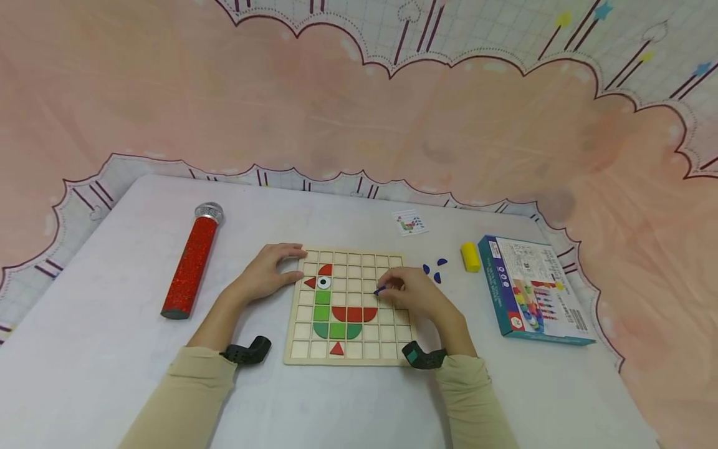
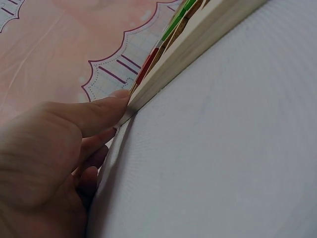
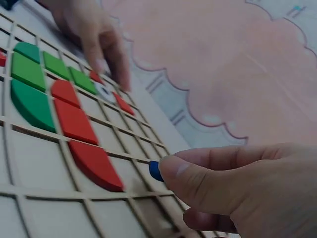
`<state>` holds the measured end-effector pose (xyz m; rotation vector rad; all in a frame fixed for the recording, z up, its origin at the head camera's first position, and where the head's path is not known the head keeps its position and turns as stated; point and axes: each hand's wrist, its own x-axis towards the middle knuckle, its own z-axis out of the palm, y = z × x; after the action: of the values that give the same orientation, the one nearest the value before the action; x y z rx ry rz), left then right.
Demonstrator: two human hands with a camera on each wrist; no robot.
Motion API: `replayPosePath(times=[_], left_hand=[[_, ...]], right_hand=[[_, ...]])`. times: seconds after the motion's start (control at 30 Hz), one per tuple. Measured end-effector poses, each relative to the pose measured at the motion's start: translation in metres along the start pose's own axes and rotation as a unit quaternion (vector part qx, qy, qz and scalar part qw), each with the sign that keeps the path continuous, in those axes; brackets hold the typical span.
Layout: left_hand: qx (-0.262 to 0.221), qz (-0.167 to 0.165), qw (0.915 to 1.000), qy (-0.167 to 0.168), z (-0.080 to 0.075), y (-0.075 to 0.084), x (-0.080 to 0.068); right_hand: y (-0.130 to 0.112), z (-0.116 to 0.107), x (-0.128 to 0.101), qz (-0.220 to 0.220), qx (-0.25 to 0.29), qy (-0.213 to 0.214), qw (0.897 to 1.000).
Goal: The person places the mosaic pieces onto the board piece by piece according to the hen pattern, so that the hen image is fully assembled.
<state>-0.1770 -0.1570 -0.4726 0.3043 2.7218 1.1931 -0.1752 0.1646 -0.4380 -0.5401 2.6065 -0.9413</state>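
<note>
My right hand (image 1: 417, 296) pinches a small blue piece (image 1: 380, 290) over the wooden grid board (image 1: 348, 349). My left hand (image 1: 266, 274), fingers relaxed, rests against the board's ten o'clock corner on the worktop (image 1: 112, 349).

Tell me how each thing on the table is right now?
Puzzle board: flat, partly filled with red and green pieces.
Left hand: steadying the board's far left corner.
Right hand: pinching a blue piece over the board.
Box: closed, lying flat.
Red tube: lying down.
Yellow block: lying loose.
</note>
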Motion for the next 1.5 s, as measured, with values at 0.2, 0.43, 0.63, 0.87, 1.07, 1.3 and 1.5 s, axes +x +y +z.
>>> replayPosePath(times=[0.2,0.43,0.63,0.87,1.07,1.3,1.5], left_hand=[[-0.002,0.003,1.0,0.001,0.0,0.0,0.001],[-0.001,0.005,1.0,0.001,0.0,0.001,0.0],[-0.003,-0.003,1.0,0.002,0.0,0.002,0.001],[0.0,0.0,1.0,0.0,0.0,0.002,0.001],[-0.001,0.002,1.0,0.006,0.001,0.001,-0.001],[0.005,0.003,1.0,0.006,0.003,0.0,0.001],[0.006,0.003,1.0,0.005,0.002,0.001,0.0]], right_hand=[[-0.005,0.014,0.004,-0.043,-0.026,-0.024,0.998],[-0.005,0.016,0.004,-0.044,-0.043,-0.021,0.998],[-0.003,0.016,0.005,-0.049,-0.042,-0.02,0.998],[-0.002,0.015,0.005,-0.054,-0.036,-0.026,0.998],[-0.001,0.013,0.004,-0.048,-0.041,-0.027,0.998],[-0.001,0.01,0.004,-0.029,-0.042,-0.033,0.998],[0.013,-0.009,-0.002,0.007,-0.023,0.01,1.0]])
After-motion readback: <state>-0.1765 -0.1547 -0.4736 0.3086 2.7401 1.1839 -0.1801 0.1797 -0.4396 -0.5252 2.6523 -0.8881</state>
